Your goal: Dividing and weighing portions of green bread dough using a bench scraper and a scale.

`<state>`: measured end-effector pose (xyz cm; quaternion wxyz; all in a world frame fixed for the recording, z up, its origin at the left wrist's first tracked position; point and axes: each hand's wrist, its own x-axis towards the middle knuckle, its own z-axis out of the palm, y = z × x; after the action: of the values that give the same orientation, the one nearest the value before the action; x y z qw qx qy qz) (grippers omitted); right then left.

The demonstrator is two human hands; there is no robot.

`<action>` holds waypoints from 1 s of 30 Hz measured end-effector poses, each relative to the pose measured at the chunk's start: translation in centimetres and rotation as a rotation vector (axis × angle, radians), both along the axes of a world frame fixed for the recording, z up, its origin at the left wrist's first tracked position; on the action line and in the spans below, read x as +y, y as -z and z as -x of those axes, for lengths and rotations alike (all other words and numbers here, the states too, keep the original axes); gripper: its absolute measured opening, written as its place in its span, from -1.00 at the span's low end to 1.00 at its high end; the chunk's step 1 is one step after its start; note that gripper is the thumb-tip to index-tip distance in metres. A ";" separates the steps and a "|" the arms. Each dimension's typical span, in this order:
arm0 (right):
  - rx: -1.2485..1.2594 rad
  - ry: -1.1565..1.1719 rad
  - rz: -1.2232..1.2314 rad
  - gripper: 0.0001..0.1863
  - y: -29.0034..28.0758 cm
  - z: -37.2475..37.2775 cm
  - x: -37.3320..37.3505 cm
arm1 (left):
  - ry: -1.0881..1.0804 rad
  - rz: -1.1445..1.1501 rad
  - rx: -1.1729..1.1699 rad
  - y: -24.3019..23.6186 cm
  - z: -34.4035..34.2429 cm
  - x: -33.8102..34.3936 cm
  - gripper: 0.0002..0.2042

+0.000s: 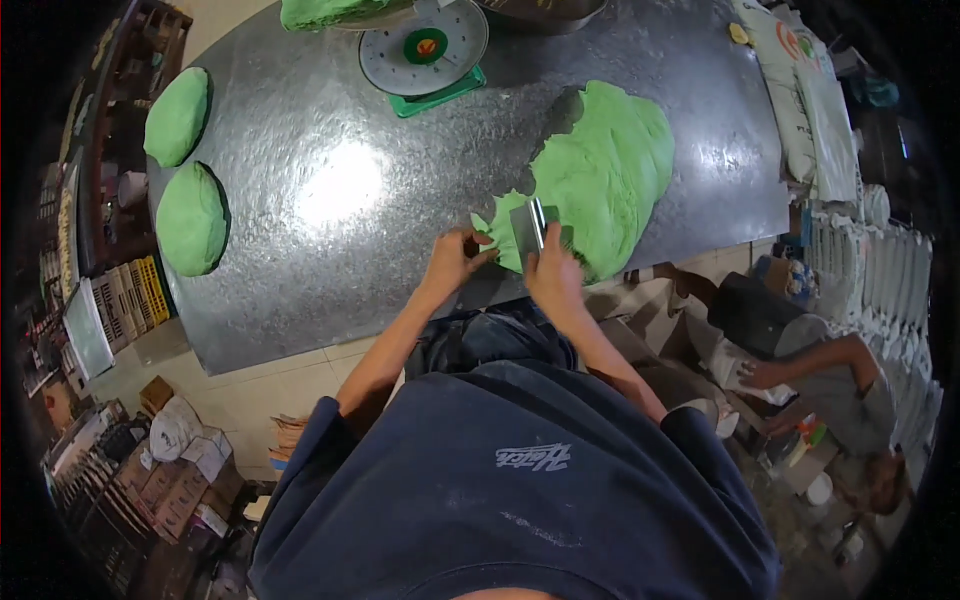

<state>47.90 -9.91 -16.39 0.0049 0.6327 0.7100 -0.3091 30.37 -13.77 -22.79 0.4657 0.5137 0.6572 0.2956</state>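
Observation:
A large mass of green dough (605, 170) lies on the metal table, its left edge ragged and torn. My right hand (555, 278) grips a bench scraper (526, 232) with a shiny metal handle, its blade standing against the narrow near-left end of the dough. Just left of it, my left hand (460, 260) has its fingers closed on the tip of that same end. The scraper hides part of the dough behind it.
Two rounded green dough pieces (190, 218) rest at the table's left. A green dial scale (424, 46) stands at the far side, more green dough (325, 10) above it. White sacks (800, 100) line the right edge. Another person's arm (820, 360) reaches among boxes at the right.

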 end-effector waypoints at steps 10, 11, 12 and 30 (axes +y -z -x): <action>0.168 0.274 -0.182 -0.47 8.1 7.7 1.0 | -0.208 0.062 -0.011 1.3 6.9 -1.8 -0.81; 0.164 0.266 -0.212 -0.39 8.3 6.9 0.4 | -0.228 -0.002 -0.146 -0.7 7.9 -0.3 -0.81; 0.067 0.197 -0.151 -0.36 7.8 6.1 -0.6 | -0.245 -0.064 -0.281 -2.8 8.8 1.2 -0.81; 0.468 0.420 -0.127 -0.38 -0.1 -9.2 6.2 | -0.655 -0.675 0.514 -13.5 24.7 16.1 -0.72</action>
<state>57.11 -3.69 -16.30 -0.2621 0.6763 0.5634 -0.3955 5.65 2.37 -9.34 -0.0179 0.4589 0.7443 0.4849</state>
